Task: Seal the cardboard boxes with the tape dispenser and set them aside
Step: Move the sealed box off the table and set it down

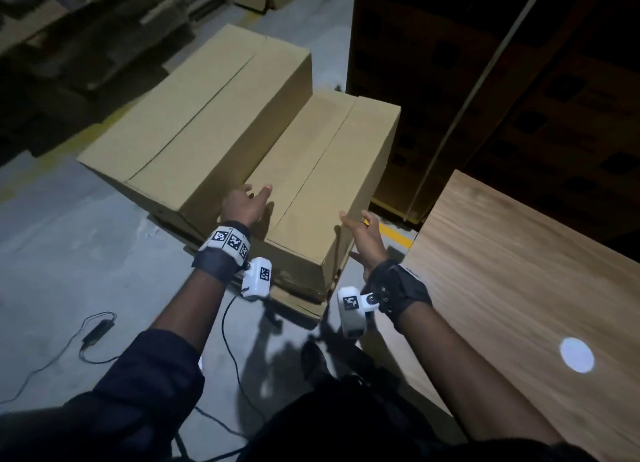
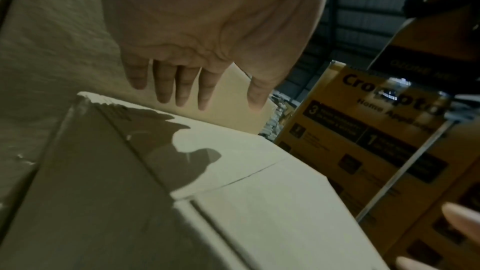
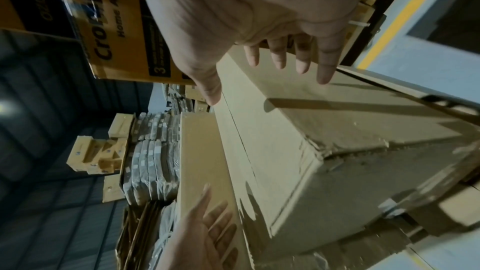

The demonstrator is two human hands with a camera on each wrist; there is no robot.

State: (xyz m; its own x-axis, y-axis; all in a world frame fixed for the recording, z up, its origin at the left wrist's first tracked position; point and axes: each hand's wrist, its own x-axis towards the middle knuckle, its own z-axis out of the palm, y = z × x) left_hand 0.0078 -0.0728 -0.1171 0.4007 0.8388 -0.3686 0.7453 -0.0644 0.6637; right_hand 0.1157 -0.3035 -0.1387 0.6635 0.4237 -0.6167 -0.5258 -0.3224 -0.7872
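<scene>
Two long cardboard boxes lie side by side on flattened cardboard on the warehouse floor — the taller box [image 1: 194, 122] to my left, the lower box [image 1: 322, 184] in front of me, a wooden table [image 1: 519, 271] at my right. My left hand [image 1: 244, 205] hovers with fingers spread over the lower box's near top; my right hand [image 1: 360, 236] is flat and open beside its right wall. Neither holds anything. The box looks stiff but long and unwieldy, probably best taken by both side walls near the end. Only the wrist views show the printed yellow cartons [image 2: 363, 130] stacked beyond — and no view shows a tape dispenser.
</scene>
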